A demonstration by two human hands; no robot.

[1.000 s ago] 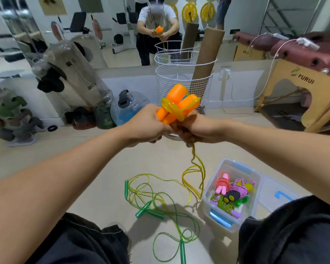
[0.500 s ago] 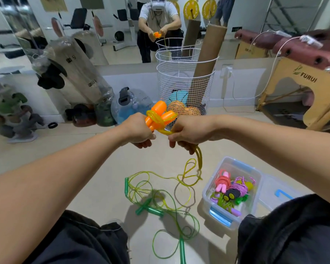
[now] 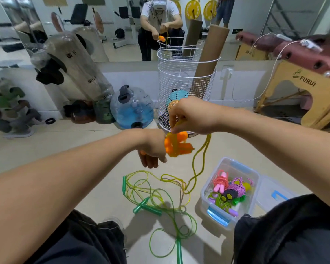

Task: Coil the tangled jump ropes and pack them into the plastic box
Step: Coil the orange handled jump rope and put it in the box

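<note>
My left hand [image 3: 153, 149] grips the orange handles [image 3: 179, 145] of a yellow jump rope, with rope turns wound around them. My right hand [image 3: 191, 115] pinches the yellow rope [image 3: 198, 161] just above the handles; the rest of it hangs down to the floor. A tangled green jump rope [image 3: 156, 199] with green handles lies on the floor below my hands. The clear plastic box [image 3: 255, 176] stands open at the right, holding several coiled ropes in pink, purple and green.
The box's lid [image 3: 274, 195] lies beside it on the right. A white wire basket [image 3: 187, 88] with cardboard tubes stands behind my hands. A blue water jug [image 3: 131, 107], bagged weights, a mirror wall and a wooden massage table [image 3: 303, 86] surround the floor area.
Both hands have dropped lower. My right hand has risen off the handles, pulling a stretch of the yellow rope around them, and more rope has lifted off the floor.
</note>
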